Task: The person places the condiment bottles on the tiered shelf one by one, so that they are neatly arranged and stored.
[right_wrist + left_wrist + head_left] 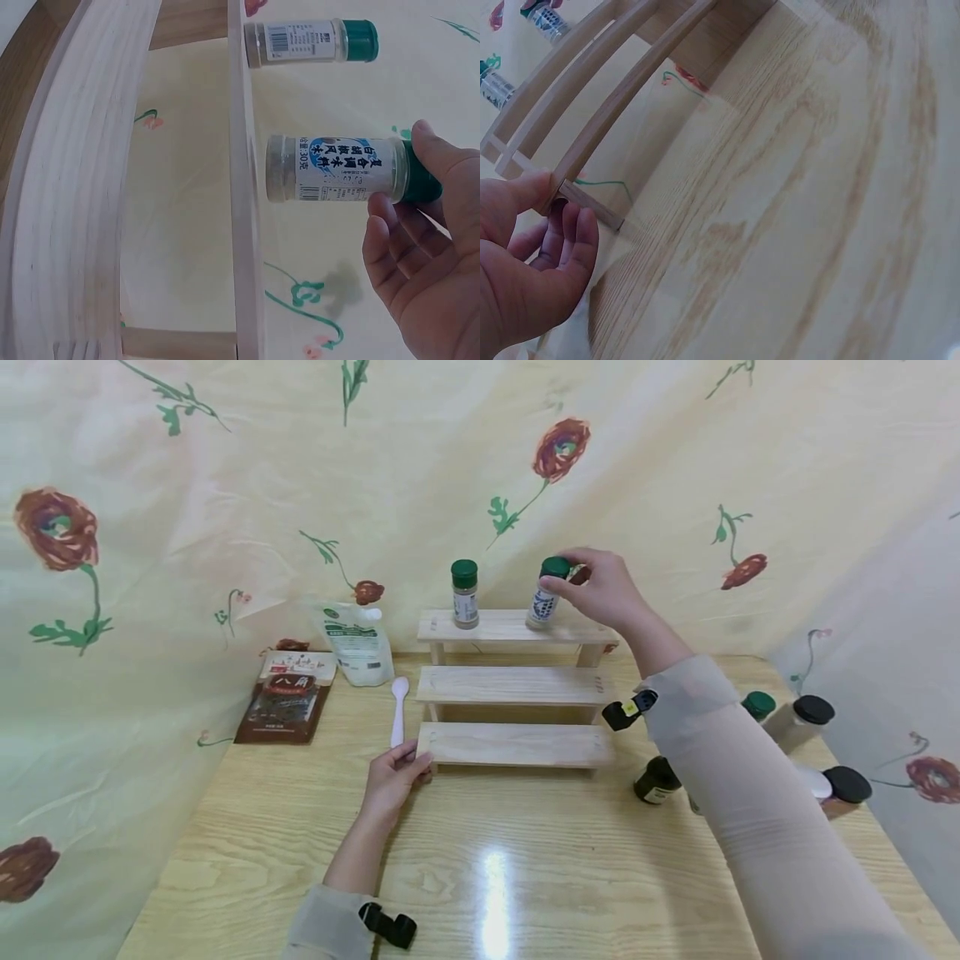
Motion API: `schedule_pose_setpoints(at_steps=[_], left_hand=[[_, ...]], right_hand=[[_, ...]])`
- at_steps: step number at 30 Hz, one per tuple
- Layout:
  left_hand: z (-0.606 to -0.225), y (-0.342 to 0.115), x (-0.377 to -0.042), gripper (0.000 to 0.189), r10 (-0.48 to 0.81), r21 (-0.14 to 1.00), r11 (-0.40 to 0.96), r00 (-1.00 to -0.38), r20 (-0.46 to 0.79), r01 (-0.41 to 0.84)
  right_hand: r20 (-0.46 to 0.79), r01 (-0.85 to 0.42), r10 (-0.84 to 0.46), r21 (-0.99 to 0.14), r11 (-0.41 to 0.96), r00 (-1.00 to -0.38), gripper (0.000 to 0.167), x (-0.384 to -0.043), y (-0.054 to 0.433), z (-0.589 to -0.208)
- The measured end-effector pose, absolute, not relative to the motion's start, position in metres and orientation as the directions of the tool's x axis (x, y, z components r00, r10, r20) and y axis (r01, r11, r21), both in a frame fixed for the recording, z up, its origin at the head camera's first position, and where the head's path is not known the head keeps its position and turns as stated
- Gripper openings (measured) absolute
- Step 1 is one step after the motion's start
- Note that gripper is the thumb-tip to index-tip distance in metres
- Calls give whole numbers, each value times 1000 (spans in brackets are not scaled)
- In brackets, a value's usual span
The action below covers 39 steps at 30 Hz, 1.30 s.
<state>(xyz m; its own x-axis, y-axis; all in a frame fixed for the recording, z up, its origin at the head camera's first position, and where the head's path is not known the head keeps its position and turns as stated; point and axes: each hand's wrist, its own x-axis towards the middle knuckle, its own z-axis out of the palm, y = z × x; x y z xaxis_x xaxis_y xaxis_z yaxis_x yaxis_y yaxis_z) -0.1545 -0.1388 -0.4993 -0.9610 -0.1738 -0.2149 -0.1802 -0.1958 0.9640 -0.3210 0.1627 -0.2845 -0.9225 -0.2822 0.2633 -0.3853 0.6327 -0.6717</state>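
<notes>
My right hand [603, 589] pinches the green cap of a spice jar [330, 169] with a white and blue label. The jar is slightly tilted, its base right at the top step of a three-tier wooden rack [517, 685]. A second green-capped spice jar [465, 597] stands upright to its left on that same step. Down at the front left corner of the rack, my left hand [393, 781] grips the end of the lowest step, thumb on top and fingers beneath, as the left wrist view [544, 255] also shows.
Left of the rack lie a white plastic spoon [398, 710], a white pouch [358, 647] and a brown packet [288, 697]. On the right, partly behind my right sleeve, are a dark bottle [657, 781] and several jars, including a black-capped one [806, 718]. A flowered cloth hangs behind.
</notes>
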Motion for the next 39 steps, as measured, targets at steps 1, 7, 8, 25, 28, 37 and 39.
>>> schedule_pose_setpoints(at_steps=[1, 7, 8, 25, 28, 37, 39], left_hand=[[-499, -139, -155, 41, -174, 963, -197, -960, -217, -182], [-500, -139, -155, 42, -170, 966, -184, -962, -214, -182], [-500, -139, -155, 42, -172, 966, -182, -961, -215, -183], [-500, -138, -156, 42, -167, 965, -183, -961, -220, -189], [-501, -138, -156, 43, -168, 965, -184, -961, -220, -189], [-502, -140, -156, 43, -171, 965, -187, -962, -214, -182], [-503, -140, -156, 43, -175, 966, -183, -961, -213, -181]], right_hand=[[263, -388, -286, -671, 632, -921, 48, -322, 161, -285], [275, -415, -312, -643, 644, -910, 44, -327, 150, -285], [273, -416, -315, -638, 648, -909, 44, -327, 149, -284], [282, -473, -383, -606, 640, -880, 38, -332, 137, -286], [292, -484, -390, -600, 637, -874, 39, -332, 136, -288], [233, -423, -363, -644, 637, -902, 54, -334, 144, -300], [212, -403, -355, -653, 642, -910, 61, -333, 147, -302]])
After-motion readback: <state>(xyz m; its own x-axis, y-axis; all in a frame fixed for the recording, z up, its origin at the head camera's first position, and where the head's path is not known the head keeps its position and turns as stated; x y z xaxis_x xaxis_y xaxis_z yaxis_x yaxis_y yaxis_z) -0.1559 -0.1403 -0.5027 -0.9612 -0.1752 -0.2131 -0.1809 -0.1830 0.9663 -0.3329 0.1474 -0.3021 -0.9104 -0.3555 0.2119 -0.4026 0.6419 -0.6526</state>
